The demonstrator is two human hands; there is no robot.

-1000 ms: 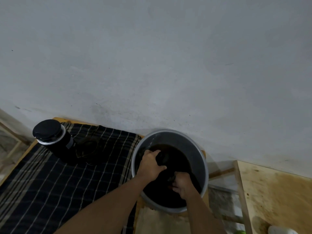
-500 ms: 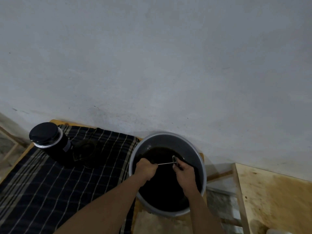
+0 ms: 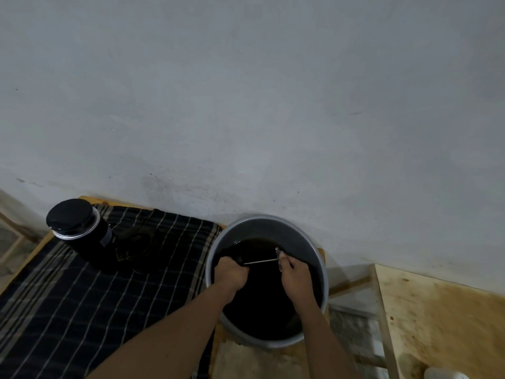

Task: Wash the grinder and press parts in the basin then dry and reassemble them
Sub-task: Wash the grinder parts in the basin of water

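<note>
Low in the middle of the frame, over the grey basin [image 3: 262, 218], a press plunger's thin metal rod [image 3: 261, 261] lies level between both hands. The left hand [image 3: 231, 273] is curled round a dark part at the rod's left end, and the right hand [image 3: 296, 277] pinches the metal filter end [image 3: 278, 257]. This looks like the washing step. The next move probably calls for a firm hold on both wet ends while the filter is rubbed or unscrewed. The basin holds dark, opaque water [image 3: 262, 310], and anything sunk in it is hidden. At the left of the frame a black lidded canister [image 3: 82, 233] stands on a striped cloth [image 3: 68, 296], its contents unseen.
</note>
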